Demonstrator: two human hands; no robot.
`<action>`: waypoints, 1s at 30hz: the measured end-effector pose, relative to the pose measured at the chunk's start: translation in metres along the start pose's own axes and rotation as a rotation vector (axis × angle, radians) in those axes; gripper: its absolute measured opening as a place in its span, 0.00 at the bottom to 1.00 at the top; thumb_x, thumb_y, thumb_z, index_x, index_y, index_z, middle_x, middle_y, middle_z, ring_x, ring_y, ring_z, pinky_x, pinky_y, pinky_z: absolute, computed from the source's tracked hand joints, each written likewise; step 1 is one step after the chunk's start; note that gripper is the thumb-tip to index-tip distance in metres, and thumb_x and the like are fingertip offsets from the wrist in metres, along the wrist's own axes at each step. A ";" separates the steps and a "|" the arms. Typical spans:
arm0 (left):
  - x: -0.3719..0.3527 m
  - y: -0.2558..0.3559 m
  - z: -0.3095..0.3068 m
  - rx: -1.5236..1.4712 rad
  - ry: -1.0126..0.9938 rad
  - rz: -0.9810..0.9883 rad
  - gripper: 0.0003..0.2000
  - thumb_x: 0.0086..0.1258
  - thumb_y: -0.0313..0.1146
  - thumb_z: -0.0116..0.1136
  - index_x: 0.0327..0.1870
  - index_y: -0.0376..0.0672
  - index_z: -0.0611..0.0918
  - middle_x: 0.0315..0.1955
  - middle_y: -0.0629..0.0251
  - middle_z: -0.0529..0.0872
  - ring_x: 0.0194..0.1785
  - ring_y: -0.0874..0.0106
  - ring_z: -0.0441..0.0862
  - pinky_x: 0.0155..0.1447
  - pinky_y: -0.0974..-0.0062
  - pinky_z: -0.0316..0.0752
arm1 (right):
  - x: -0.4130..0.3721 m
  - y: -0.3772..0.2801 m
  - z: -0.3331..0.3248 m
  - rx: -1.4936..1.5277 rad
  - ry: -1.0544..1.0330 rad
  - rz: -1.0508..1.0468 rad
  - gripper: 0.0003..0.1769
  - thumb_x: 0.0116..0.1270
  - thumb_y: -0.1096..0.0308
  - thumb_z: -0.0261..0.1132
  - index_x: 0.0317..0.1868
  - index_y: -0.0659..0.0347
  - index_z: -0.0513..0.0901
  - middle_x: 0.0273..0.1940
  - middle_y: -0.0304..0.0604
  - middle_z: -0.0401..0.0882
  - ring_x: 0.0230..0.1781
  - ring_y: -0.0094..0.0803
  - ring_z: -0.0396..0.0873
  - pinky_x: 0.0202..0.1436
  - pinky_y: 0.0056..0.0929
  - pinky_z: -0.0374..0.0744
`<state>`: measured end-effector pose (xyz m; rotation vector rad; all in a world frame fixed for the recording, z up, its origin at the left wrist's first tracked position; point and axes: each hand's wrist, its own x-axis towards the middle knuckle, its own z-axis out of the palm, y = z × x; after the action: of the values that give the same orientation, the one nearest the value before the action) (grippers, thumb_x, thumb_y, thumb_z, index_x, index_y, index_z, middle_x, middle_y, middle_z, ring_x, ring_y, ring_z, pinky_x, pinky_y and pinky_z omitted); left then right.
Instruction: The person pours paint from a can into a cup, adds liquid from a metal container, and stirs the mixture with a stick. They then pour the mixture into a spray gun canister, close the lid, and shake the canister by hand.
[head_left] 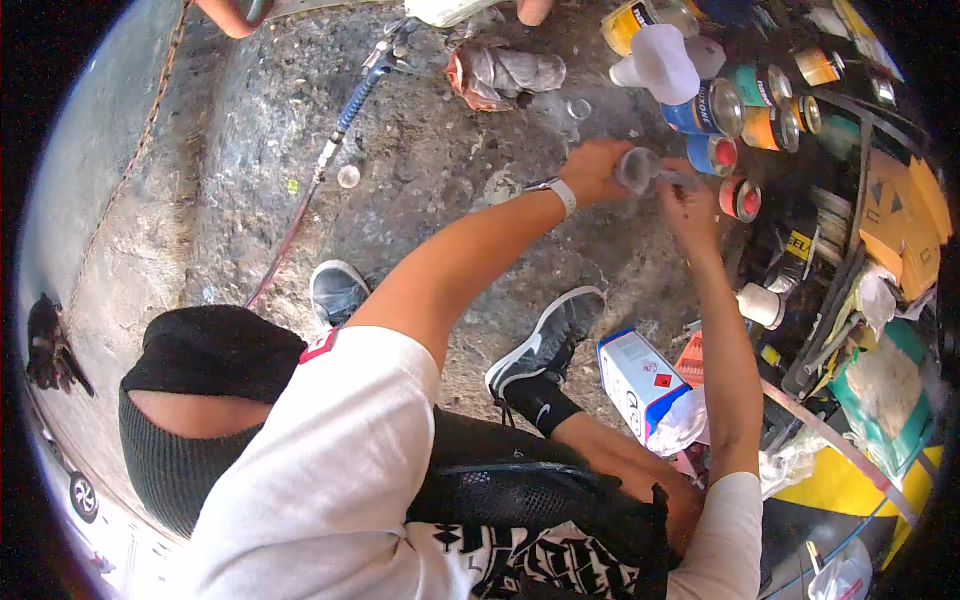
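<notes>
Clock dirs from the clear cup (637, 171); nearest, the person's black-clad L knee (210, 400) is bending at lower L, skin showing thru a gap; the R leg (625, 455) is folding below the arms, its gray shoe (555, 335) resting at 7 o'c; the L shoe (339, 291) is resting at 8 o'c; a white/blue rect. can (637, 380) is lying approx. 6 o'c, w/ crumpled clear plastic (680, 420) touching its near end; a white bottle (760, 305) is lying btwn 4 & 5 o'c.

Farther out, both arms are reaching fwd over the stained floor (420, 160); the L hand (598, 172), white watch (565, 197) on wrist, is grasping the clear cup, fingers closed round its side; the R hand (690, 205) is hovering just beside the cup at approx. 4 o'c, fingers bent near its rim; blur is hiding what they're gripping, if anything, so can't tell.

A red can (740, 199) is sitting btwn 3 & 4 o'c; a blue can w/ red top (712, 154) btwn 2 & 3; a bigger blue can (705, 108) btwn 1 & 2; cardboard (900, 225) is leaning approx. 3 o'c.

Farthest, a white plastic cup (665, 65) is resting by the cans at 12; a crumpled wrapper (505, 75) is lying at 10; a blue-wrapped hose (350, 103) is running past 9 to 10.
</notes>
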<state>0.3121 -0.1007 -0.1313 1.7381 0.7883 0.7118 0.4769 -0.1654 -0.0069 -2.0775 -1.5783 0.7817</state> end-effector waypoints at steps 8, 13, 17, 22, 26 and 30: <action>0.003 0.009 -0.004 -0.042 -0.005 -0.037 0.32 0.46 0.41 0.79 0.58 0.47 0.83 0.52 0.55 0.87 0.57 0.53 0.84 0.61 0.59 0.79 | 0.005 0.005 -0.003 -0.034 -0.004 -0.110 0.12 0.69 0.65 0.66 0.52 0.54 0.85 0.33 0.40 0.86 0.33 0.25 0.81 0.39 0.32 0.80; 0.003 -0.007 0.005 -0.089 0.047 0.062 0.32 0.47 0.40 0.78 0.58 0.45 0.83 0.51 0.53 0.87 0.56 0.52 0.84 0.60 0.57 0.79 | 0.001 -0.011 -0.002 0.118 -0.036 0.086 0.12 0.69 0.66 0.66 0.51 0.55 0.85 0.31 0.41 0.85 0.27 0.26 0.79 0.34 0.30 0.78; 0.005 -0.008 0.006 -0.111 0.046 0.088 0.32 0.47 0.39 0.78 0.58 0.43 0.82 0.50 0.50 0.87 0.55 0.51 0.84 0.59 0.57 0.79 | 0.000 -0.011 -0.003 -0.047 -0.053 -0.009 0.11 0.70 0.67 0.65 0.50 0.57 0.84 0.30 0.44 0.84 0.25 0.28 0.79 0.33 0.30 0.77; 0.004 -0.012 0.007 -0.064 0.060 0.105 0.32 0.47 0.39 0.78 0.58 0.44 0.82 0.50 0.50 0.87 0.55 0.50 0.84 0.59 0.57 0.79 | 0.003 -0.003 0.002 0.007 0.059 -0.135 0.11 0.69 0.68 0.64 0.50 0.58 0.84 0.32 0.45 0.85 0.26 0.27 0.80 0.33 0.31 0.79; 0.003 -0.007 0.006 -0.085 0.072 0.087 0.31 0.48 0.40 0.78 0.57 0.45 0.82 0.50 0.52 0.87 0.55 0.50 0.84 0.60 0.56 0.78 | -0.001 -0.016 0.000 0.043 -0.012 -0.051 0.11 0.70 0.69 0.64 0.51 0.58 0.84 0.36 0.47 0.87 0.28 0.26 0.81 0.35 0.33 0.80; 0.003 -0.002 0.003 -0.091 0.014 0.004 0.31 0.48 0.39 0.77 0.57 0.45 0.82 0.50 0.52 0.87 0.55 0.50 0.83 0.60 0.57 0.78 | 0.001 -0.009 -0.003 -0.118 -0.091 -0.010 0.12 0.70 0.67 0.66 0.52 0.57 0.84 0.35 0.47 0.86 0.30 0.25 0.82 0.35 0.33 0.81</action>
<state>0.3158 -0.0995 -0.1338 1.6548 0.7503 0.7518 0.4724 -0.1615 0.0010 -2.1422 -1.7203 0.8086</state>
